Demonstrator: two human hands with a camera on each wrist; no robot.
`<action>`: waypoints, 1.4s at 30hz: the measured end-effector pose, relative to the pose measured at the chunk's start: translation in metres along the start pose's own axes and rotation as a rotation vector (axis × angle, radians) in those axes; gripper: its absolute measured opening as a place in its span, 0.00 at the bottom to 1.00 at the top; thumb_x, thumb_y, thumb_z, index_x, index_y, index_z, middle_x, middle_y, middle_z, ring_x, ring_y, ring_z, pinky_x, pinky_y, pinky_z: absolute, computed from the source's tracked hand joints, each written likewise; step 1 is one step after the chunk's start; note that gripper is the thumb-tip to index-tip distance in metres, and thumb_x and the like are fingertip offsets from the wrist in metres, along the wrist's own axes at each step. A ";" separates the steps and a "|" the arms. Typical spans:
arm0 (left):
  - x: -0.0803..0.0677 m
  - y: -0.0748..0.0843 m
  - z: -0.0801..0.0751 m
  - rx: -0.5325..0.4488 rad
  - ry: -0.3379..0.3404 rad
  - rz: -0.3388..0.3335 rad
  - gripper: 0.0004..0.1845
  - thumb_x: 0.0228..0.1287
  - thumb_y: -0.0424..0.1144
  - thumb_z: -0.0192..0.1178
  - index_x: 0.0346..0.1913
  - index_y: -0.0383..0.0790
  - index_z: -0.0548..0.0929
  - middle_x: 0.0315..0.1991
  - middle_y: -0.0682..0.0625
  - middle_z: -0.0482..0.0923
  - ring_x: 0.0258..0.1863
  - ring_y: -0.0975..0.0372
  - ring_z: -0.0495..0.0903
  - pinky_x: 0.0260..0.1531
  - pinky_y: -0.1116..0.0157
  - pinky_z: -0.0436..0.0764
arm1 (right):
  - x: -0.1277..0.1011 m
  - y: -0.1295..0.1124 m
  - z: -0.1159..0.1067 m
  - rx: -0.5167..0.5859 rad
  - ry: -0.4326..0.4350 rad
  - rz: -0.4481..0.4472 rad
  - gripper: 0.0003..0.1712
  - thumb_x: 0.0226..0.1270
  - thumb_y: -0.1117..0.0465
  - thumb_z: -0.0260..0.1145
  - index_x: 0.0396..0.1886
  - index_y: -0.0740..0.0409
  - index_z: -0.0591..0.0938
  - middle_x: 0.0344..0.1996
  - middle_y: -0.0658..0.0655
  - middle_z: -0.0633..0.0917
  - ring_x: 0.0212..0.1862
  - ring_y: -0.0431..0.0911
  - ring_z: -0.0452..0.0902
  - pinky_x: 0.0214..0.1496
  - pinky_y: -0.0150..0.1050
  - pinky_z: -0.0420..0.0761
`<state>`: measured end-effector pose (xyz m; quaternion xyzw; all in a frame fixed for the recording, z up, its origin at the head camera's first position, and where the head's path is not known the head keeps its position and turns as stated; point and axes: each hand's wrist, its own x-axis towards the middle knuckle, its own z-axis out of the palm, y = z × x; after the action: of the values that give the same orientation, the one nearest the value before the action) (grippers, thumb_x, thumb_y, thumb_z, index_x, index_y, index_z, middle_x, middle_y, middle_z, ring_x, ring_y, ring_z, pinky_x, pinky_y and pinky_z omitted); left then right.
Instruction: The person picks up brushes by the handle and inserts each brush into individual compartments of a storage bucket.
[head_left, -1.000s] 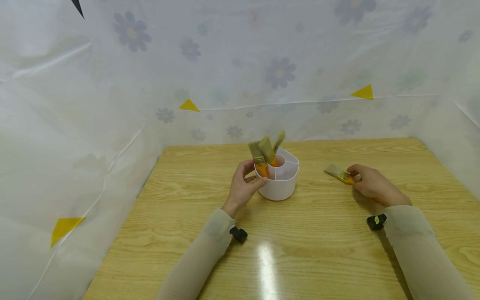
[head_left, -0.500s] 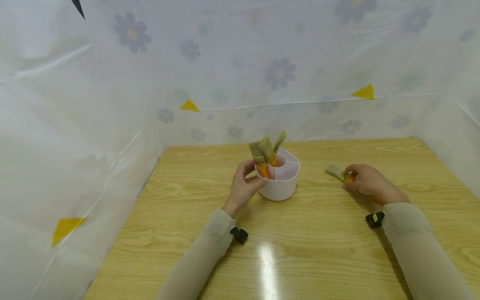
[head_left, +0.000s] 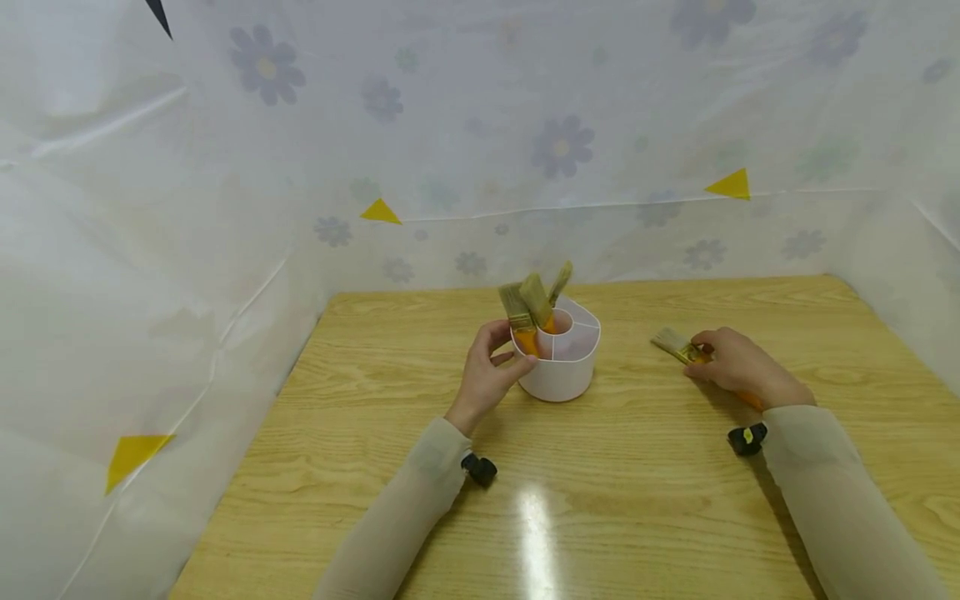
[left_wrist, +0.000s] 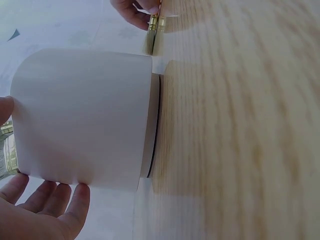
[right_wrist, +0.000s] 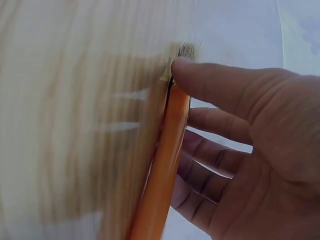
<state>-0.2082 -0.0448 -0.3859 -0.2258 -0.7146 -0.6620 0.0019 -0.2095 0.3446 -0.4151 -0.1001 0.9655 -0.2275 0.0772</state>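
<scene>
A white divided holder (head_left: 561, 373) stands mid-table with three orange-handled paintbrushes (head_left: 531, 305) upright in its left compartment. My left hand (head_left: 501, 354) grips the holder's left side; in the left wrist view the fingers (left_wrist: 55, 197) curl under its wall (left_wrist: 85, 115). To the right, another paintbrush (head_left: 673, 342) lies on the table with its bristles pointing left. My right hand (head_left: 707, 356) pinches it. In the right wrist view the thumb presses by the ferrule and the fingers curl under the orange handle (right_wrist: 167, 150). That brush (left_wrist: 151, 35) also shows in the left wrist view.
The wooden table (head_left: 600, 500) is walled at the back and both sides by translucent flower-print plastic sheeting (head_left: 225, 250) with yellow triangle markers (head_left: 378, 212). Small black wrist devices (head_left: 477, 468) sit on both sleeves.
My right hand has shifted slightly left along the lying brush and closed on it. The left hand and the holder have not moved.
</scene>
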 end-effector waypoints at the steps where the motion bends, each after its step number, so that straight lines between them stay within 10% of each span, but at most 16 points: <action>1: 0.000 0.000 0.000 0.000 -0.001 0.001 0.31 0.60 0.29 0.64 0.64 0.26 0.64 0.63 0.35 0.66 0.63 0.45 0.66 0.59 0.44 0.68 | 0.000 0.000 0.000 -0.003 0.002 0.000 0.34 0.66 0.56 0.65 0.61 0.79 0.68 0.52 0.79 0.74 0.51 0.69 0.72 0.49 0.63 0.73; 42: -0.001 0.000 0.000 -0.005 -0.001 -0.004 0.32 0.59 0.29 0.64 0.64 0.26 0.64 0.63 0.34 0.65 0.64 0.44 0.65 0.60 0.44 0.67 | 0.000 -0.002 -0.003 -0.012 -0.017 0.029 0.32 0.64 0.58 0.65 0.58 0.79 0.69 0.45 0.75 0.77 0.44 0.63 0.75 0.42 0.58 0.75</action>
<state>-0.2077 -0.0451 -0.3858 -0.2247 -0.7136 -0.6635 -0.0005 -0.2101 0.3442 -0.4120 -0.0882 0.9676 -0.2197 0.0880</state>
